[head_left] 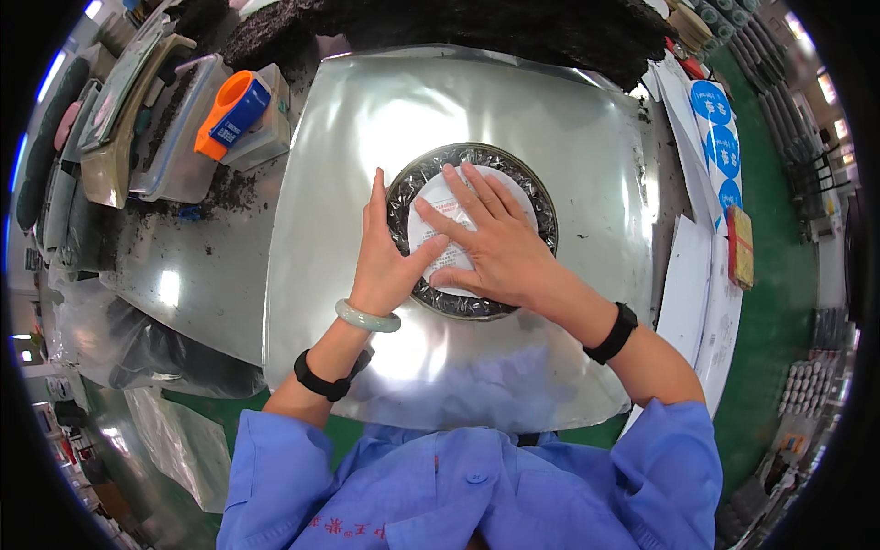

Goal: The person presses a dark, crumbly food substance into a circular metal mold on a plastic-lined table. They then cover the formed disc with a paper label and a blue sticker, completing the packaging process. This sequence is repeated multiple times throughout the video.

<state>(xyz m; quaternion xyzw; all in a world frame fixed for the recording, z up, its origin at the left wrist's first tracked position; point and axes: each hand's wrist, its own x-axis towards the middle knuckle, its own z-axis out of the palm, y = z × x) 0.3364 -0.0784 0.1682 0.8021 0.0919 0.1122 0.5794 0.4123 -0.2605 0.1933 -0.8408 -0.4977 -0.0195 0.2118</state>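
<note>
A round, shallow container [554,237] with a thin metallic rim lies on a shiny metal sheet [598,172] before me. Dark contents under crinkled clear film [427,167] fill it. On top rests a white paper disc [515,184] bearing small print. My right hand [498,237] lies flat across the disc, fingers spread, covering much of it. At the container's left edge stands my left hand [385,251], fingers upright along the rim and thumb touching the disc. Neither hand is closed around anything.
Dark loose leaf-like material [440,27] is heaped beyond the sheet. To the left are a clear plastic bin [180,165] and an orange-and-blue tape dispenser [237,113]. Blue round stickers [718,148], white sheets [684,289] and a red-and-yellow block [740,247] lie on the right.
</note>
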